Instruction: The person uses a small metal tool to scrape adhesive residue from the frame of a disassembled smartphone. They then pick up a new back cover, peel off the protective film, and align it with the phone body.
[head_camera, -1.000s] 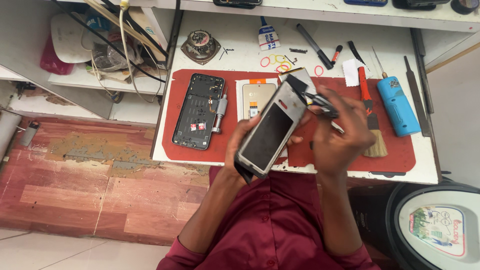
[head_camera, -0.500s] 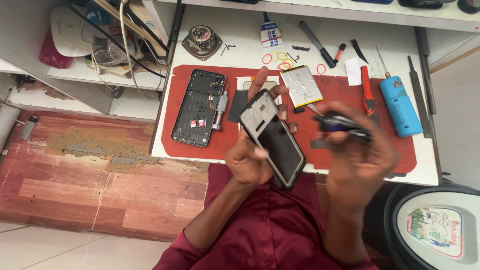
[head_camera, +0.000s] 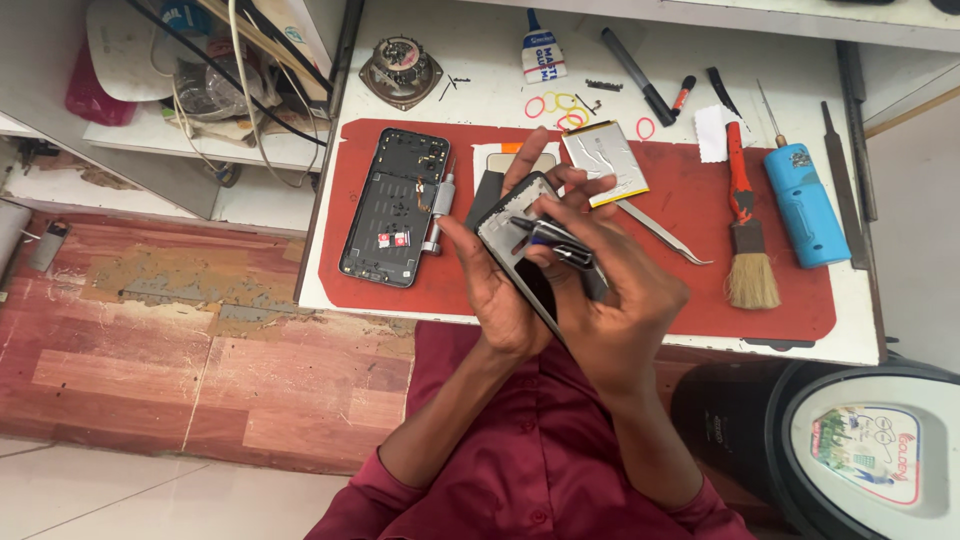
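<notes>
The left hand (head_camera: 505, 285) grips a dark phone body (head_camera: 530, 255) from below, thumb on its left edge and fingers curled round the far side with fingertips showing above its top edge, so the phone sits tilted over the near edge of the red mat (head_camera: 790, 300). The right hand (head_camera: 620, 300) lies across the phone's right half, its thumb and fingers pinched on a small dark tool (head_camera: 550, 238) that rests against the phone's upper face. At twelve o'clock from the hands, just beyond the fingertips, a pale card (head_camera: 500, 160) lies on the mat; at one o'clock sits a silvery flat battery (head_camera: 605, 163), and a pair of metal tweezers (head_camera: 665, 232) stretches away at three o'clock. Farther out at three o'clock lie a red-handled brush (head_camera: 745, 235) and a blue cylindrical tool (head_camera: 805, 205). At ten o'clock an opened phone shell (head_camera: 393, 205) lies face up on the mat, with a small grey metal piece (head_camera: 438, 210) just beside its right edge. Beyond the mat at twelve o'clock, on the white table (head_camera: 480, 95), lie red and yellow rubber bands (head_camera: 555, 105), a glue tube (head_camera: 541, 52), a black marker (head_camera: 637, 62), and at eleven o'clock a round speaker (head_camera: 400, 70).
</notes>
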